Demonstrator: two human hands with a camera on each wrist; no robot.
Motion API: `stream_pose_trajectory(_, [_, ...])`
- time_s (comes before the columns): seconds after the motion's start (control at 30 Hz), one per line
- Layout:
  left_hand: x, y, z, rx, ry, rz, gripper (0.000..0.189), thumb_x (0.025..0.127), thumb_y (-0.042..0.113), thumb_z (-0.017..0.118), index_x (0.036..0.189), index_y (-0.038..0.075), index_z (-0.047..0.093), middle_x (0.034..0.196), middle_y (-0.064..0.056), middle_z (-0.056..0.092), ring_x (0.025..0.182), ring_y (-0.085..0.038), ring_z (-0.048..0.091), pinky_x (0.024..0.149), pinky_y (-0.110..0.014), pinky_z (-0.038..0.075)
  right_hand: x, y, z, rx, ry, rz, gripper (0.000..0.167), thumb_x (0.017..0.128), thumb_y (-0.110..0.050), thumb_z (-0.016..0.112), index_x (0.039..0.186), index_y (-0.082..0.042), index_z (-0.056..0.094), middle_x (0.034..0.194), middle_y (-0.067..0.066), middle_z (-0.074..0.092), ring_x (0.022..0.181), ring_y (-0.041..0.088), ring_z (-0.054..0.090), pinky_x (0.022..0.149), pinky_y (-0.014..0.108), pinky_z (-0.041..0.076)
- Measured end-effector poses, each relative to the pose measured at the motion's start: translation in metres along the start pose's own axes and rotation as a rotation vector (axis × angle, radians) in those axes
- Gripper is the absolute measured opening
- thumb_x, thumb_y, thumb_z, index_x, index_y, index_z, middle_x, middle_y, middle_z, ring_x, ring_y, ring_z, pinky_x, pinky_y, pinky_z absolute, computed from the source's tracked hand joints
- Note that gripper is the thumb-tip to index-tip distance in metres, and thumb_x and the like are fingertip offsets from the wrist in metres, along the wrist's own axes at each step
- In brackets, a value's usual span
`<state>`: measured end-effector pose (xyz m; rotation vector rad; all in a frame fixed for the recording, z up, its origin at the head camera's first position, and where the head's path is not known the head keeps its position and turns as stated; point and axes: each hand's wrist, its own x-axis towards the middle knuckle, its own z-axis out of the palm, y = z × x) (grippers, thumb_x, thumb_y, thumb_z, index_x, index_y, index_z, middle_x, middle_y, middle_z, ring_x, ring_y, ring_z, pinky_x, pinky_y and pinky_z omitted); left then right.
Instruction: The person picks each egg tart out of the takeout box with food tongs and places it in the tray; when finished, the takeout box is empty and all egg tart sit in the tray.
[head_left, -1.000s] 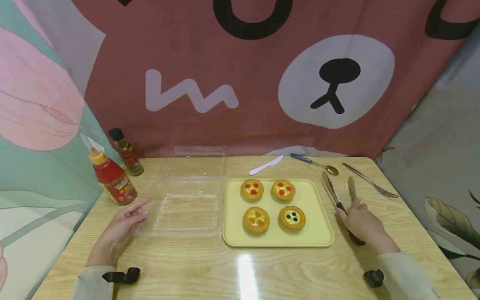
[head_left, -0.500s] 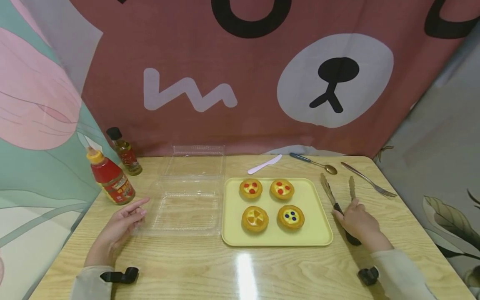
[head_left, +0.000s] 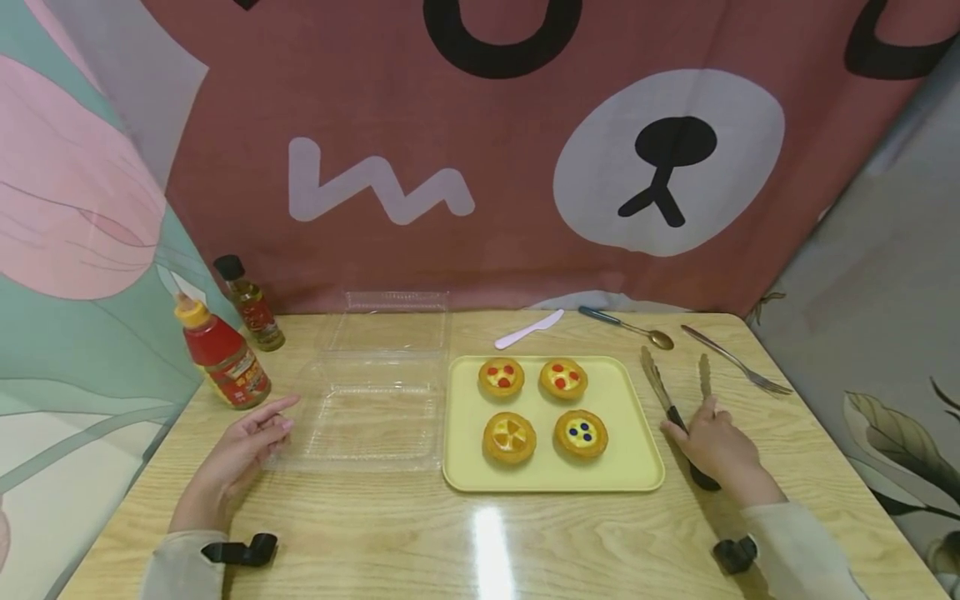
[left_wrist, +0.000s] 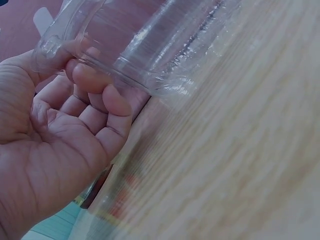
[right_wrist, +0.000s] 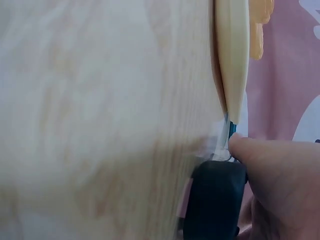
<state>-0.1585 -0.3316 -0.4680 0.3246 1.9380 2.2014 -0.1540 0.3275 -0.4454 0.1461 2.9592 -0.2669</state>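
Note:
My left hand (head_left: 243, 446) is at the left edge of a clear plastic container (head_left: 375, 425) lying with its lid folded back. In the left wrist view, the container's rim (left_wrist: 135, 82) passes between the thumb and the curled fingers (left_wrist: 115, 102). My right hand (head_left: 720, 442) grips black-handled metal tongs (head_left: 657, 379), their arms spread apart and pointing away from me, right of a yellow tray (head_left: 630, 467). On that tray sit two tarts with red dots (head_left: 501, 377), one with orange wedges (head_left: 509, 438) and one with blue dots (head_left: 581, 434).
At the left back stand a red sauce bottle (head_left: 225, 358) and a slim bottle with a black cap (head_left: 255, 312). Behind the tray lie a pink knife (head_left: 529, 329), a spoon (head_left: 630, 325) and a fork (head_left: 738, 360). A bear-print cloth (head_left: 510, 250) hangs behind the table.
The right hand and tongs have shifted very slightly left, with a small shift of the whole view. The left hand, container and tarts look the same.

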Motion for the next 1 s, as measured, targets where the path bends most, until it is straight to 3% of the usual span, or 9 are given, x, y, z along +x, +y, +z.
stream_pose_trajectory(0.17, [0.002,0.004,0.001,0.052,-0.003,-0.022,0.039,0.100,0.005,0.045,0.134,0.021,0.053,0.088,0.008,0.054,0.079,-0.006,0.053,0.071,-0.020,0.048,-0.005,0.003,-0.001,0.008,0.012,0.027,0.107,0.091,-0.069,0.028,0.140,0.020,-0.004,0.115,0.055,0.027,0.068,0.049,0.055,0.045,0.046,0.042])
stream_pose_trajectory(0.33, [-0.003,0.014,-0.004,0.280,0.037,-0.081,0.045,0.101,0.015,0.045,0.145,0.019,0.038,0.099,0.000,0.051,0.090,-0.008,0.055,0.081,-0.020,0.049,-0.009,0.006,-0.003,0.024,0.053,0.036,0.104,0.091,-0.069,0.028,0.143,0.015,-0.004,0.115,0.055,0.025,0.061,0.044,0.054,0.043,0.044,0.041])
stream_pose_trajectory(0.43, [-0.007,0.023,-0.008,0.422,0.093,-0.106,0.049,0.101,0.022,0.045,0.148,0.014,0.032,0.103,-0.004,0.049,0.094,-0.009,0.055,0.081,-0.020,0.048,-0.015,0.007,-0.007,0.028,0.089,0.026,0.099,0.093,-0.065,0.030,0.144,0.014,-0.002,0.116,0.055,0.023,0.053,0.038,0.051,0.039,0.041,0.039])
stream_pose_trajectory(0.53, [-0.011,0.035,-0.011,0.546,0.202,-0.088,0.049,0.101,0.028,0.046,0.146,0.012,0.036,0.099,-0.001,0.051,0.091,-0.008,0.054,0.076,-0.020,0.048,-0.021,0.008,-0.018,0.000,0.124,-0.023,0.084,0.100,-0.052,0.029,0.144,0.014,0.002,0.117,0.054,0.024,0.050,0.031,0.046,0.037,0.037,0.036])
stream_pose_trajectory(0.67, [-0.011,0.057,-0.006,0.701,0.352,0.009,0.046,0.099,0.032,0.049,0.137,0.006,0.046,0.086,0.012,0.054,0.080,-0.004,0.050,0.065,-0.023,0.043,-0.024,0.008,-0.042,0.035,0.166,-0.043,0.080,0.100,-0.051,0.026,0.145,0.012,0.003,0.119,0.052,0.024,0.058,0.039,0.050,0.040,0.038,0.037])
stream_pose_trajectory(0.7, [-0.008,0.064,-0.002,0.747,0.377,0.041,0.045,0.098,0.031,0.050,0.135,0.004,0.049,0.083,0.014,0.054,0.078,-0.002,0.049,0.062,-0.022,0.042,-0.024,0.006,-0.049,0.088,0.189,-0.018,0.088,0.098,-0.058,0.026,0.145,0.012,0.001,0.119,0.051,0.024,0.062,0.044,0.052,0.042,0.041,0.038])
stream_pose_trajectory(0.8, [0.006,0.084,0.018,0.904,0.425,0.160,0.041,0.097,0.028,0.055,0.126,0.000,0.055,0.078,0.009,0.055,0.069,-0.003,0.048,0.055,-0.024,0.040,-0.024,0.000,-0.072,0.104,0.271,-0.045,0.085,0.098,-0.057,0.029,0.147,0.009,0.006,0.121,0.048,0.027,0.078,0.057,0.050,0.049,0.052,0.041])
stream_pose_trajectory(0.9, [0.028,0.101,0.046,1.101,0.411,0.297,0.033,0.093,0.021,0.061,0.118,-0.001,0.061,0.074,-0.002,0.055,0.065,-0.013,0.049,0.055,-0.030,0.041,-0.025,-0.013,-0.094,0.122,0.361,-0.069,0.079,0.098,-0.053,0.032,0.149,0.004,0.010,0.124,0.046,0.029,0.088,0.062,0.046,0.058,0.063,0.038])
stream_pose_trajectory(1.0, [0.050,0.112,0.079,1.280,0.329,0.397,0.032,0.089,0.014,0.063,0.116,-0.004,0.062,0.076,-0.011,0.057,0.069,-0.025,0.054,0.060,-0.040,0.045,-0.025,-0.032,-0.110,0.142,0.411,-0.085,0.076,0.099,-0.052,0.031,0.150,0.000,0.010,0.128,0.043,0.027,0.092,0.061,0.045,0.062,0.065,0.037])
